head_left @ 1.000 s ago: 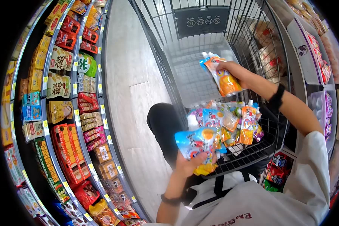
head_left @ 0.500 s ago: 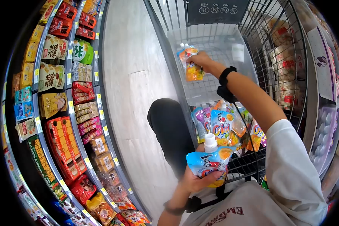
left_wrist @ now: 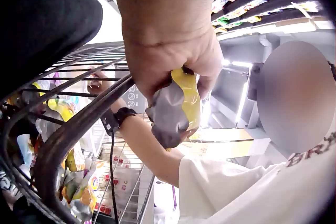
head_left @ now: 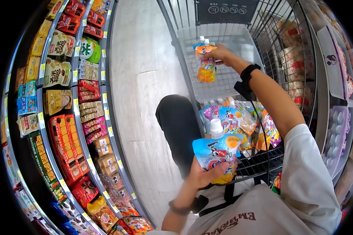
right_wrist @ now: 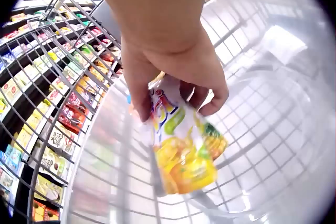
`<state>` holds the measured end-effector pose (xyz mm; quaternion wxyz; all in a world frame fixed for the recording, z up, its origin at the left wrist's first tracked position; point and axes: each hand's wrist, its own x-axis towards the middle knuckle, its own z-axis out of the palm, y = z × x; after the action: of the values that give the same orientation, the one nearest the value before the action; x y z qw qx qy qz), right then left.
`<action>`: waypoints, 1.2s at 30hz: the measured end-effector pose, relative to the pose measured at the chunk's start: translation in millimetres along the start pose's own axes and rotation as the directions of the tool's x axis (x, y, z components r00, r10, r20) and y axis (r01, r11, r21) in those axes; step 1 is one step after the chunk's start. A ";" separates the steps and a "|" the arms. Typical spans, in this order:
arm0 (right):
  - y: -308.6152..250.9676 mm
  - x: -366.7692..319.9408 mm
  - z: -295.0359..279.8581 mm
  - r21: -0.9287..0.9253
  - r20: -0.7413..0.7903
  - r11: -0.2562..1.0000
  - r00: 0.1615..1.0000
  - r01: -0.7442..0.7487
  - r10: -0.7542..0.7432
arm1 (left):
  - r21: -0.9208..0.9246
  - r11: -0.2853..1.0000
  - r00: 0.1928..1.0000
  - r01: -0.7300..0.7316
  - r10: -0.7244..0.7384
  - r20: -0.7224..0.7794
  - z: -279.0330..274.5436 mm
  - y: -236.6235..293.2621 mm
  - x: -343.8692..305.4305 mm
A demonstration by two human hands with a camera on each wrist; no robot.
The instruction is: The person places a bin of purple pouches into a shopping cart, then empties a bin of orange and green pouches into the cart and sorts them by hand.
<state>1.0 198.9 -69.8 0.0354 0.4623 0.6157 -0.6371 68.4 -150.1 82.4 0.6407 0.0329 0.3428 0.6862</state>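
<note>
The orange spouted drink pouch (head_left: pixel 206 66) hangs upright from my right hand (head_left: pixel 220 53), pinched near its top, cap end up, over the clear plastic bin (head_left: pixel 239 88) at the far end. It is orange and yellow, with fruit printed low on it. The blue spouted pouch (head_left: pixel 215 154) is nearer, gripped in my left hand (head_left: pixel 202 176). It stands upright, its white screw cap (head_left: pixel 215 127) on top, an orange fruit printed at its upper right and its yellow bottom edge showing below my fingers.

Shopping cart (head_left: pixel 259 164): a clear bin (head_left: pixel 231 84) sits in its far part and heaped pouches (head_left: pixel 245 121) in its near part. The right hand (head_left: pixel 219 53) holds the far pouch (head_left: pixel 206 68) over the bin. The left hand (head_left: pixel 202 176) holds the near pouch (head_left: pixel 215 154) at the cart's near rim. Snack shelves (head_left: pixel 66 98) stand left of the cart.
</note>
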 end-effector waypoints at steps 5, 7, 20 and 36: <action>-0.6 -5.2 4.0 -0.144 0.274 0.983 0.950 -0.114 0.150 | 0.024 0.998 0.999 -0.055 0.055 0.000 0.1 -0.2 1.0; 9.6 -11.2 14.2 -0.051 0.328 0.977 0.920 -0.209 0.214 | -0.008 0.997 0.997 -0.071 0.071 0.016 2.2 -0.4 1.1; 29.1 -5.8 35.2 -0.293 0.084 0.919 0.951 -0.262 0.298 | 0.047 0.997 0.998 -0.055 0.054 0.034 -2.5 -2.7 1.2; 44.4 5.9 14.3 -0.182 0.126 0.956 0.959 -0.228 0.253 | 0.020 0.997 0.997 -0.068 0.068 0.025 -0.7 -1.7 2.5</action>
<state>17.1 179.6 -109.5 0.1967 0.4809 0.6013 -0.6071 69.1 -148.2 80.0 0.6208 0.0594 0.3406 0.7036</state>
